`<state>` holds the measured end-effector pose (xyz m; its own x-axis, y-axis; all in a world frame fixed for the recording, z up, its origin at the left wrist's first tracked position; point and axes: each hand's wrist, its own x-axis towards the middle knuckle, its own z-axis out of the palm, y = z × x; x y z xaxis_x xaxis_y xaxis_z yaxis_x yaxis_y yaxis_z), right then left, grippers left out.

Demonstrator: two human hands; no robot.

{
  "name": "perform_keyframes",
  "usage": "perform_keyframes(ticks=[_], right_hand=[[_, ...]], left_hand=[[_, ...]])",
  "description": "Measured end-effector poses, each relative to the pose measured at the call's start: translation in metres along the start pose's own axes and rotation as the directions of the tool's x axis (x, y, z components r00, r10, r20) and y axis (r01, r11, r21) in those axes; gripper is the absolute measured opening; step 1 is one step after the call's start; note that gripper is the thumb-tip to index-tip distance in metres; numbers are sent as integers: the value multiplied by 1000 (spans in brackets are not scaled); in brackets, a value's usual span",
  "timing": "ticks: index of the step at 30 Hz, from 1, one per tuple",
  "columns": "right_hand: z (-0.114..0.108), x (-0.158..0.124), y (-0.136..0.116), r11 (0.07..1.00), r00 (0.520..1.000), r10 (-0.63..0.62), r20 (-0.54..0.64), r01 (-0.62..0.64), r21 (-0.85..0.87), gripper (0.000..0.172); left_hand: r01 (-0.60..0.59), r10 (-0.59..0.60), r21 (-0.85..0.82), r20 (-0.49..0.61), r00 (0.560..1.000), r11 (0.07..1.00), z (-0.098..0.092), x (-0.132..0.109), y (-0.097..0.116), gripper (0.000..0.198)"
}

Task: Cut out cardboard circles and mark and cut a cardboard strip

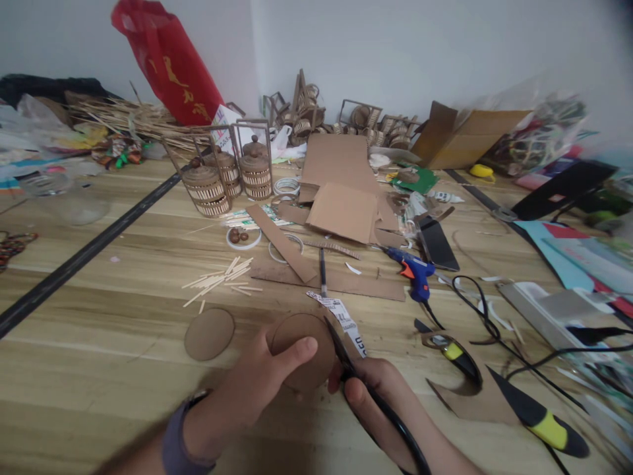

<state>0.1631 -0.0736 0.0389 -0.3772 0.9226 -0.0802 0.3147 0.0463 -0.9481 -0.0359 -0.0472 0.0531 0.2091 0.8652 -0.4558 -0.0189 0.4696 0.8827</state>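
My left hand (270, 369) grips a round cardboard disc (309, 349), its thumb lying across the top. In my right hand (376, 396) is a pair of black-handled scissors (390, 415), with the blades against the disc's right edge. A printed strip of cardboard (346, 323) hangs off beyond the blades; whether it is still joined to the disc I cannot tell. To the left of my left hand, a second cardboard disc (210, 334) lies flat on the table.
Thin wooden sticks (220, 280) lie beyond the second disc. Slatted lanterns (205, 188) stand at the back left. Cardboard sheets (341, 211) fill the middle. At right are a blue glue gun (415, 272), a phone (438, 243), a yellow-black cutter (548, 422) and cables (529, 359).
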Motion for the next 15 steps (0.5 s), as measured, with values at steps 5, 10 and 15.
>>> perform_keyframes(ticks=[5,10,15], right_hand=[[1,0,1,1000,1000,20,21,-20,-3,77],[1,-1,0,1000,1000,18,12,-18,-7,77],[1,-2,2,1000,1000,12,5,-12,-8,77]], left_hand=[[5,-3,20,-66,998,1000,0,1,1,54],[28,-27,25,-35,999,999,0,1,1,50],[19,-18,15,-65,998,1000,-1,2,0,53]])
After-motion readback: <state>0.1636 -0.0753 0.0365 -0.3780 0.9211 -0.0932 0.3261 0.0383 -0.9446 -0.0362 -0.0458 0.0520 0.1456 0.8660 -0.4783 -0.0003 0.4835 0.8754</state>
